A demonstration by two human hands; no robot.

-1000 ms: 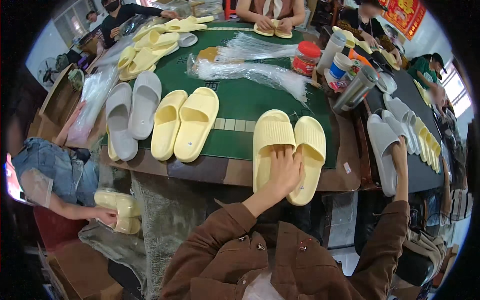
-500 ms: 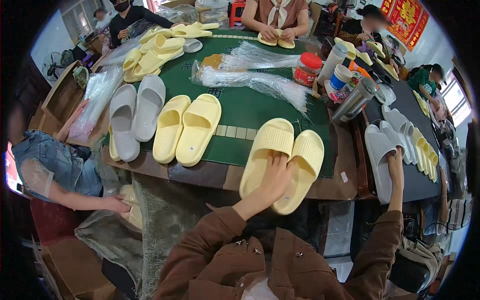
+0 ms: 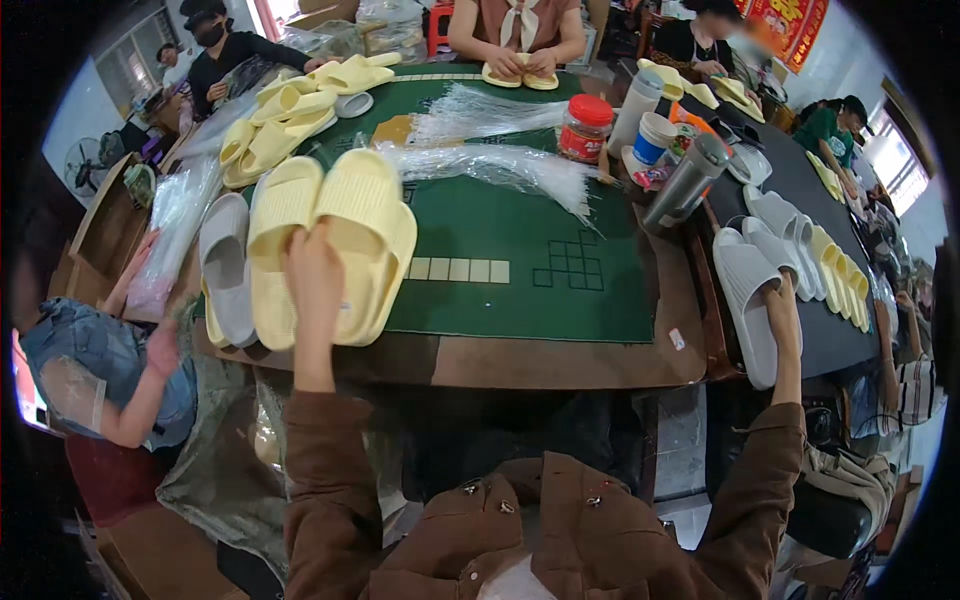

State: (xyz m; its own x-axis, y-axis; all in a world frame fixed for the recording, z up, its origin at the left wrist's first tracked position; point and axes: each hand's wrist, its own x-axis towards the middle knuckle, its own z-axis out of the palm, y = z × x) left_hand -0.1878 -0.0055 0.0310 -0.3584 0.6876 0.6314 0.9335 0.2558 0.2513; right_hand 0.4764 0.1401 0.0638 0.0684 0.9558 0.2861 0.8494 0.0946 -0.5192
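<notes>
A pair of yellow slide slippers (image 3: pixel 358 205) hangs in my left hand (image 3: pixel 315 265), its fingers tucked in where the two meet. This pair is over another yellow pair (image 3: pixel 400 245), which it mostly hides, at the table's left. Beside them is a grey slipper (image 3: pixel 226 270), partly covered. On the dark table to the right, my right hand (image 3: pixel 783 312) grips a light grey slipper (image 3: pixel 750 300), fingers inside its foot opening. Further grey slippers (image 3: pixel 785 235) and a row of yellow slippers (image 3: pixel 842 275) lie beyond it.
The green-topped table (image 3: pixel 560 320) carries clear plastic bags (image 3: pixel 480 165), a red-lidded jar (image 3: pixel 586 128), a steel flask (image 3: pixel 690 180) and a cup (image 3: pixel 654 138). Yellow slippers (image 3: pixel 290 125) pile at the far left. A person (image 3: pixel 110 370) sits close on my left; others work around the tables.
My left hand has carried the yellow pair leftward from the table's front middle to over the other yellow pair. My right hand stays at the grey slipper. The left neighbour's hand has risen.
</notes>
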